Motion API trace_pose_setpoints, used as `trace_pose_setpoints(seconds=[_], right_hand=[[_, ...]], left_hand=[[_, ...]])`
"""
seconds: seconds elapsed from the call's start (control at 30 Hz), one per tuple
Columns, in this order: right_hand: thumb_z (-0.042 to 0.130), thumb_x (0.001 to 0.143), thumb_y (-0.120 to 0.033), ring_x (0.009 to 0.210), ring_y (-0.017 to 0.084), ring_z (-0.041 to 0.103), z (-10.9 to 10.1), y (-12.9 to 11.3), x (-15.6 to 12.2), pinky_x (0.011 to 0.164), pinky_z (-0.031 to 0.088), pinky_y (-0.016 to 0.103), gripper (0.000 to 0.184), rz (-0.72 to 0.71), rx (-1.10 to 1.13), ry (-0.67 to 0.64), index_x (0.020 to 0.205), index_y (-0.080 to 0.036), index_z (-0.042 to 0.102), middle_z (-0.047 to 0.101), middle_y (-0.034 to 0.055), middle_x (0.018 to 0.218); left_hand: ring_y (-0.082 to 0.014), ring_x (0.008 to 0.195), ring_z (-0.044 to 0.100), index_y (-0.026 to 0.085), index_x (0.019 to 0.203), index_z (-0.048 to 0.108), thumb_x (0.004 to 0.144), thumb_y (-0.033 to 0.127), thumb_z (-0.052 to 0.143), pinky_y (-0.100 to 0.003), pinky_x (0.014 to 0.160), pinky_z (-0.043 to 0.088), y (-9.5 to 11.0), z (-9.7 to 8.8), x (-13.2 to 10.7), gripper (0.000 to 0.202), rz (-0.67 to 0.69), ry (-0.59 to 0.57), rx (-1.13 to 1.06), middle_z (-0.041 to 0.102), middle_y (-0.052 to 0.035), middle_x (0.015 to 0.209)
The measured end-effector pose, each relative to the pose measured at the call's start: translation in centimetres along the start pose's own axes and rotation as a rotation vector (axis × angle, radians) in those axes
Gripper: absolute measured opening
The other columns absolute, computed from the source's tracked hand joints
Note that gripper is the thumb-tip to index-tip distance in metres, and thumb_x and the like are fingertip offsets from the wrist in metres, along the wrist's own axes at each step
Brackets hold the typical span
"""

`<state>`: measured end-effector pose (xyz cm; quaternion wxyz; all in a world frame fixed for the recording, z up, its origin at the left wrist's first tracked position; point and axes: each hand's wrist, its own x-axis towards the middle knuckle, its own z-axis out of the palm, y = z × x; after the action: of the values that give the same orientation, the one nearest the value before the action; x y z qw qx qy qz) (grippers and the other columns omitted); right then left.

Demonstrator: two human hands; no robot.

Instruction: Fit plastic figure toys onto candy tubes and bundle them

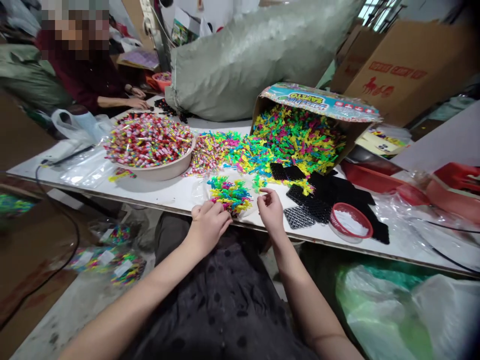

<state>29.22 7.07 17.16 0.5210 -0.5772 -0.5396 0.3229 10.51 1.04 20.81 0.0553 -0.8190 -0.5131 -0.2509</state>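
Light is soft; a window [376,11] glows upper right; plastic bags [83,167] glint; edges stretch and blur.

Yellow, green, blue and pink figures [230,194], black trays [313,204], dark polka-dotted clothing [221,300]

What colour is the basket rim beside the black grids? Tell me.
The rim is red, best in the head view.

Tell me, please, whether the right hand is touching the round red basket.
Apart: the head view shows the right hand clearly left of the round red basket, with black trays lying between them.
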Motion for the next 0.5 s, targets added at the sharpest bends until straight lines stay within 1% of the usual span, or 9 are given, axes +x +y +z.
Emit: trace_pose_setpoints(seconds=[0.07,0.1,0.17,0.23,0.3,0.33,0.37,0.43,0.5], right_hand=[[0.05,0.074,-0.037,0.056,0.014,0.05,-0.4,-1.1,0.7,0.053,0.039,0.026,0.025,-0.064,-0.165,0.012,0.094,-0.022,0.052,0.049,-0.003,0.06],[0.051,0.074,-0.041,0.056,0.015,0.05,-0.5,-1.6,1.2,0.053,0.037,0.026,0.026,-0.071,-0.267,0.011,0.091,-0.022,0.052,0.051,-0.0019,0.06],[0.052,0.073,-0.049,0.055,0.017,0.05,-0.8,-2.6,2.1,0.051,0.033,0.026,0.028,-0.05,-0.502,-0.01,0.079,-0.023,0.054,0.054,0.0008,0.06],[0.051,0.072,-0.052,0.054,0.018,0.048,-0.9,-3.1,3.0,0.049,0.029,0.027,0.031,-0.023,-0.725,-0.077,0.064,-0.022,0.052,0.055,0.0031,0.059],[0.049,0.073,-0.049,0.053,0.017,0.046,-0.9,-3.3,3.7,0.048,0.026,0.027,0.032,-0.022,-0.884,-0.175,0.056,-0.022,0.049,0.054,0.0044,0.058],[0.047,0.074,-0.046,0.051,0.017,0.045,-0.9,-3.3,4.1,0.048,0.026,0.027,0.032,-0.037,-0.932,-0.225,0.054,-0.021,0.047,0.053,0.0046,0.056],[0.046,0.075,-0.044,0.049,0.016,0.044,-0.8,-3.2,4.3,0.047,0.025,0.027,0.032,-0.056,-0.965,-0.269,0.052,-0.021,0.046,0.052,0.0045,0.055],[0.043,0.076,-0.041,0.046,0.015,0.042,-0.9,-3.3,4.8,0.046,0.025,0.027,0.034,-0.125,-0.967,-0.352,0.049,-0.021,0.044,0.049,0.0037,0.05],[0.042,0.076,-0.039,0.045,0.015,0.043,-1.3,-3.6,5.1,0.045,0.027,0.027,0.033,-0.206,-0.93,-0.354,0.049,-0.021,0.046,0.048,0.003,0.048]], left_hand=[[-0.0225,0.081,0.048,0.024,0.081,0.062,0.078,0.039,0.056,-0.033,0.068,0.027,-1.1,-1.3,0.4,0.016,-0.07,0.054,-0.017,0.059,-0.0045,0.079],[-0.0229,0.078,0.049,0.023,0.078,0.062,0.078,0.044,0.055,-0.033,0.067,0.028,-1.8,-1.9,0.8,0.022,-0.138,0.079,-0.018,0.059,-0.0051,0.075],[-0.023,0.068,0.049,0.02,0.06,0.059,0.078,0.05,0.049,-0.033,0.065,0.03,-3.1,-2.7,1.9,0.037,-0.302,0.07,-0.022,0.053,-0.0047,0.056],[-0.0232,0.059,0.049,0.019,0.04,0.045,0.078,0.051,0.045,-0.032,0.063,0.031,-3.9,-2.7,3.0,0.05,-0.464,-0.058,-0.045,0.039,-0.003,0.04],[-0.0248,0.057,0.051,0.02,0.034,0.035,0.075,0.049,0.049,-0.032,0.06,0.032,-3.9,-2.3,3.9,0.052,-0.58,-0.222,-0.102,0.032,-0.0025,0.036],[-0.0251,0.057,0.052,0.02,0.034,0.033,0.072,0.045,0.051,-0.032,0.059,0.031,-3.7,-2.0,4.2,0.05,-0.596,-0.271,-0.148,0.033,-0.0027,0.037],[-0.0245,0.057,0.052,0.02,0.035,0.034,0.071,0.04,0.052,-0.031,0.057,0.031,-3.6,-1.7,4.4,0.045,-0.569,-0.279,-0.212,0.035,-0.0029,0.038],[-0.0207,0.055,0.05,0.019,0.039,0.04,0.069,0.034,0.051,-0.029,0.054,0.029,-3.8,-1.3,4.7,0.035,-0.589,-0.265,-0.263,0.04,-0.0025,0.041],[-0.0159,0.051,0.046,0.019,0.042,0.043,0.071,0.034,0.046,-0.027,0.05,0.027,-4.6,-1.3,4.7,0.032,-0.613,-0.196,-0.368,0.041,-0.0005,0.044]])
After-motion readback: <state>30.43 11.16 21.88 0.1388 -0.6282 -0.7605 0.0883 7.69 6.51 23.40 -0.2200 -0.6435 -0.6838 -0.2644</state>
